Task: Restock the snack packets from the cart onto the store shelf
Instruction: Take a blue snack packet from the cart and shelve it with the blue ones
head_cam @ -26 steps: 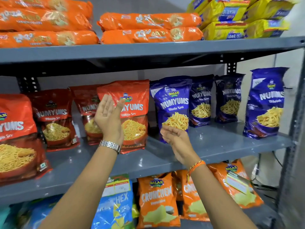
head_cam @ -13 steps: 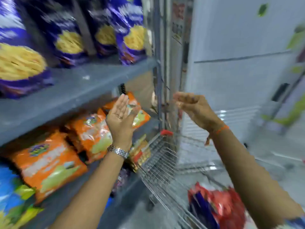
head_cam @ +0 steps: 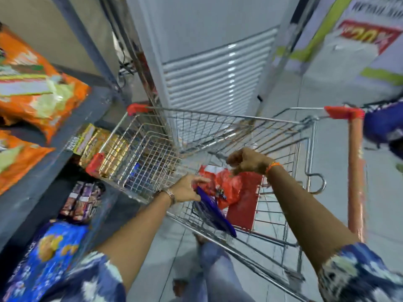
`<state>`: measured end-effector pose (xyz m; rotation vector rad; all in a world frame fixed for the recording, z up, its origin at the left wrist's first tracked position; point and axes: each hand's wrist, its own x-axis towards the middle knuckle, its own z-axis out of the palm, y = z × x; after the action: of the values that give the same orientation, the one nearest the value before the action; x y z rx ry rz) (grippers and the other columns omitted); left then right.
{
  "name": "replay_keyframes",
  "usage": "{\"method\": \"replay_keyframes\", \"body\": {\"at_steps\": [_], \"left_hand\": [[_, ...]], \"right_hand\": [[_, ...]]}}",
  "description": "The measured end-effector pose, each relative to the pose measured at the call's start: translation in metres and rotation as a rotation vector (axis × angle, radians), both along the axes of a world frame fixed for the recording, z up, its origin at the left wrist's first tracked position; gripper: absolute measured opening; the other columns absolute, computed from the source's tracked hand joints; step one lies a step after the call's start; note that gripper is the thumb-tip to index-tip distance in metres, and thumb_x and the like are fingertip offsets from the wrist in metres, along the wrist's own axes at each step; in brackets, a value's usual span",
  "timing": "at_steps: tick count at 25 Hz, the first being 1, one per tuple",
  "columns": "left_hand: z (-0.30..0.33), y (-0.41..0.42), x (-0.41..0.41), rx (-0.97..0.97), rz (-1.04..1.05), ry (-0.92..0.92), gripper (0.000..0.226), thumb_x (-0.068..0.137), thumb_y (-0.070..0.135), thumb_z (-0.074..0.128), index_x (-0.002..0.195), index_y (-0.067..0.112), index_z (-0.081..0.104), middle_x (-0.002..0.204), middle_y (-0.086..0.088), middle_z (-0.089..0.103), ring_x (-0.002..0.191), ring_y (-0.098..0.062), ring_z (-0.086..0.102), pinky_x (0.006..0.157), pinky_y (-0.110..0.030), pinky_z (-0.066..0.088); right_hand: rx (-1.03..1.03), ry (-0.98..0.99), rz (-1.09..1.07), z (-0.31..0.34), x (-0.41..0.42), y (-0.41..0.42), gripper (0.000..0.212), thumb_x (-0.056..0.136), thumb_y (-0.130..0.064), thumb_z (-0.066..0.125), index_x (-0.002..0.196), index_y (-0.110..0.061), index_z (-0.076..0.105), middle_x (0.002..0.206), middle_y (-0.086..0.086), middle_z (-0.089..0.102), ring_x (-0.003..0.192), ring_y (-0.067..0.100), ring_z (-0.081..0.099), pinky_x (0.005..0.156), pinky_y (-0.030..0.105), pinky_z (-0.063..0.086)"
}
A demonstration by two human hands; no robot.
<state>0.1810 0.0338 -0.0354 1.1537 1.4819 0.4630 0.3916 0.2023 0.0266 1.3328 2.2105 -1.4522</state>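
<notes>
- Nearest the camera, two bare forearms in short blue-and-white patterned sleeves reach forward and down over a pale tiled floor (head_cam: 381, 192); a leg in light blue jeans shows between them.
- The left hand (head_cam: 187, 189), with a silver metal wristwatch (head_cam: 171, 195) on its wrist, is inside the silver wire shopping cart (head_cam: 218, 118). Its fingers are closing on the top edge of a dark blue snack packet (head_cam: 214, 211) that leans against the cart's near wall; the picture is blurred, so whether the grip is firm cannot be told.
- Just beyond and touching that packet lies a crumpled red snack packet (head_cam: 235, 188) on the cart floor, directly beneath the right hand.
- The right hand (head_cam: 246, 161), with an orange thread band (head_cam: 272, 166) at its wrist, hovers above the red packet with fingers curled downward and loosely closed, holding nothing.
- The cart's orange plastic handle bar (head_cam: 355, 171) runs down the right side of the view.
- To the left stands the grey metal store shelf (head_cam: 65, 131), carrying orange snack packets (head_cam: 39, 92) on an upper level, gold-wrapped boxes (head_cam: 109, 151) and brown biscuit packs (head_cam: 80, 199) lower down, and a bright blue snack packet (head_cam: 50, 247) nearest the viewer.
- Farthest away, beyond the cart, is a white cabinet with a slatted vent (head_cam: 218, 73).
</notes>
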Motion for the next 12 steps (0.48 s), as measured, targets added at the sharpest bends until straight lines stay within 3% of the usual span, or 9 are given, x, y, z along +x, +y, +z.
{"method": "replay_keyframes", "body": {"at_steps": [3, 6, 9, 11, 12], "left_hand": [[-0.032, -0.006, 0.001, 0.016, -0.189, 0.211, 0.032, 0.06, 0.019, 0.09, 0.085, 0.032, 0.076, 0.091, -0.003, 0.074, 0.083, -0.017, 0.066, 0.072, -0.029, 0.053], [-0.019, -0.002, 0.002, 0.042, -0.166, 0.258, 0.019, 0.068, 0.028, 0.086, 0.081, 0.018, 0.077, 0.081, -0.001, 0.067, 0.075, -0.011, 0.059, 0.065, -0.023, 0.046], [0.007, -0.002, -0.005, 0.059, -0.017, 0.195, 0.02, 0.069, 0.025, 0.086, 0.081, 0.012, 0.078, 0.068, 0.006, 0.068, 0.058, 0.001, 0.06, 0.054, -0.018, 0.046], [0.036, -0.004, -0.016, 0.09, 0.062, 0.162, 0.014, 0.07, 0.024, 0.086, 0.077, 0.016, 0.076, 0.067, 0.004, 0.071, 0.057, -0.005, 0.067, 0.05, -0.023, 0.052], [0.053, -0.006, -0.023, 0.101, 0.109, 0.134, 0.011, 0.072, 0.021, 0.085, 0.077, 0.019, 0.075, 0.07, 0.001, 0.074, 0.062, -0.011, 0.071, 0.052, -0.025, 0.056]], "right_hand": [[-0.037, -0.207, 0.272, -0.033, -0.008, -0.009, 0.057, 0.066, -0.009, 0.087, 0.12, -0.004, 0.069, 0.115, 0.009, 0.074, 0.101, 0.02, 0.067, 0.099, 0.038, 0.054], [-0.066, -0.233, 0.414, -0.049, -0.018, -0.016, 0.055, 0.058, -0.005, 0.084, 0.112, -0.006, 0.073, 0.109, 0.014, 0.076, 0.096, 0.026, 0.07, 0.091, 0.05, 0.057], [-0.158, -0.218, 0.369, -0.068, -0.018, -0.017, 0.053, 0.071, 0.015, 0.068, 0.122, 0.0, 0.067, 0.123, 0.019, 0.07, 0.114, 0.032, 0.067, 0.099, 0.051, 0.054], [-0.262, -0.161, 0.235, -0.048, -0.022, -0.022, 0.051, 0.078, 0.02, 0.051, 0.123, 0.001, 0.065, 0.126, 0.024, 0.067, 0.115, 0.029, 0.067, 0.097, 0.044, 0.054], [-0.317, -0.089, 0.164, -0.039, -0.022, -0.024, 0.049, 0.078, 0.017, 0.047, 0.121, 0.001, 0.065, 0.121, 0.023, 0.069, 0.105, 0.02, 0.07, 0.09, 0.035, 0.055]]}}
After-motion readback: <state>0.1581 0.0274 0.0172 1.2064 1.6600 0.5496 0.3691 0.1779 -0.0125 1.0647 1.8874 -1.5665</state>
